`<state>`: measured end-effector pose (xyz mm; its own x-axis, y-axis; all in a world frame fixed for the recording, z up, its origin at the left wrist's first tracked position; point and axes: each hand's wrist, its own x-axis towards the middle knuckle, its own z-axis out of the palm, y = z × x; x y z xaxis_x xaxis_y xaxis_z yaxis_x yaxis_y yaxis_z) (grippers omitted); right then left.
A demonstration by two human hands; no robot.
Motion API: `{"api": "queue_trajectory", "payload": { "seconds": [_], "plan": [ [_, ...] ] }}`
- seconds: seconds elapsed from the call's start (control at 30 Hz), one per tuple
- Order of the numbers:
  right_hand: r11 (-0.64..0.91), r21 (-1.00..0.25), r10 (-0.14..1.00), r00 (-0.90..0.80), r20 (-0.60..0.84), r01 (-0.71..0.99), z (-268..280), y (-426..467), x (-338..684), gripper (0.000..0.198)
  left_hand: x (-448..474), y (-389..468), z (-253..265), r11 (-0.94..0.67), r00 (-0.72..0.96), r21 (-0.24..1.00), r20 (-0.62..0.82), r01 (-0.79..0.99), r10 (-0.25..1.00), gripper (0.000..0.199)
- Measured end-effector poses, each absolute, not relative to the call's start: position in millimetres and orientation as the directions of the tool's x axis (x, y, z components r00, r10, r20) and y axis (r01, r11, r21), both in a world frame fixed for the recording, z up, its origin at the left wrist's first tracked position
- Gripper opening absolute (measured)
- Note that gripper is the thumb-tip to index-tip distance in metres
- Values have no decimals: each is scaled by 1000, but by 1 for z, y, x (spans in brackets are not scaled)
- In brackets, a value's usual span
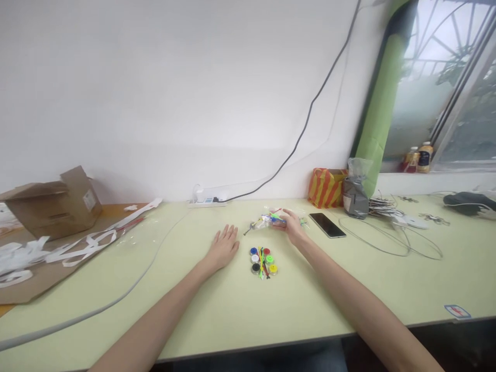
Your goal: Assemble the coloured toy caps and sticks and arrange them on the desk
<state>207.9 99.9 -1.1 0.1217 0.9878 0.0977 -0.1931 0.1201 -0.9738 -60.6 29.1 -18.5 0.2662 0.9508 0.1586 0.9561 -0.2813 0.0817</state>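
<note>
My left hand point(223, 249) lies flat on the pale green table point(217, 315), fingers stretched out and holding nothing. My right hand point(293, 226) grips a clear plastic bag point(266, 222) with small colourful pieces in it; its fingertips are partly hidden by the bag. Nearer to me, between both forearms, small round pots stand in two columns: blue point(253, 251), white point(254, 259) and black point(256, 268) on the left, red point(267, 251), green point(270, 259) and yellow point(273, 269) on the right. Several thin coloured sticks point(262, 262) lie between the columns.
A phone point(327, 225) lies right of my right hand. Behind it stand a striped bag point(327, 187) and a grey bag point(355, 199), with looped wire point(403, 254) nearby. At left are a cardboard box point(58, 209), white strips point(91, 243) and a cable point(127, 292). A power strip point(207, 202) sits by the wall.
</note>
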Motion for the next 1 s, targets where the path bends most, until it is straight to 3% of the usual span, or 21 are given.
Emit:
{"api": "queue_trajectory", "payload": {
  "seconds": [0.07,0.13,0.23,0.37,0.5,0.57,0.63,0.7,0.77,0.83,0.87,0.93,1.0],
  "plan": [
    [129,-988,989,91,120,-89,10,97,214,70,-60,30,-19,-301,286,84,156,950,946,60],
    [216,-962,972,56,228,165,21,92,221,69,-60,30,-19,-319,304,89,151,944,941,58],
    [370,-793,917,-52,397,485,41,85,231,65,-58,29,-18,-332,316,96,147,938,937,56],
    [432,-754,894,-126,429,496,73,82,248,64,-57,28,-15,-341,323,105,159,934,933,54],
    [536,-691,819,-99,565,485,112,82,261,61,-57,26,-16,-334,312,138,159,932,937,54],
    [577,-654,767,-48,640,489,129,79,257,61,-56,27,-17,-324,293,202,170,924,941,55],
    [623,-596,694,-7,720,507,138,70,243,63,-55,28,-15,-330,259,374,228,867,939,57],
    [666,-479,615,-58,786,572,135,58,218,64,-53,27,-7,-347,190,693,296,631,936,58],
    [724,-301,537,-234,811,620,118,44,187,63,-50,24,7,-321,139,927,298,192,944,62],
    [822,-60,430,-549,717,567,94,33,157,69,-48,17,23,-306,175,952,301,-3,937,77],
    [852,32,386,-669,635,523,81,28,144,71,-47,13,31,-247,190,945,288,-213,938,77],
    [876,122,357,-799,484,466,61,20,125,62,-46,6,41,-141,141,895,219,-423,966,61],
    [865,133,396,-821,411,484,57,6,117,55,-50,5,44,-109,44,865,149,-489,988,52]
  ]
}}
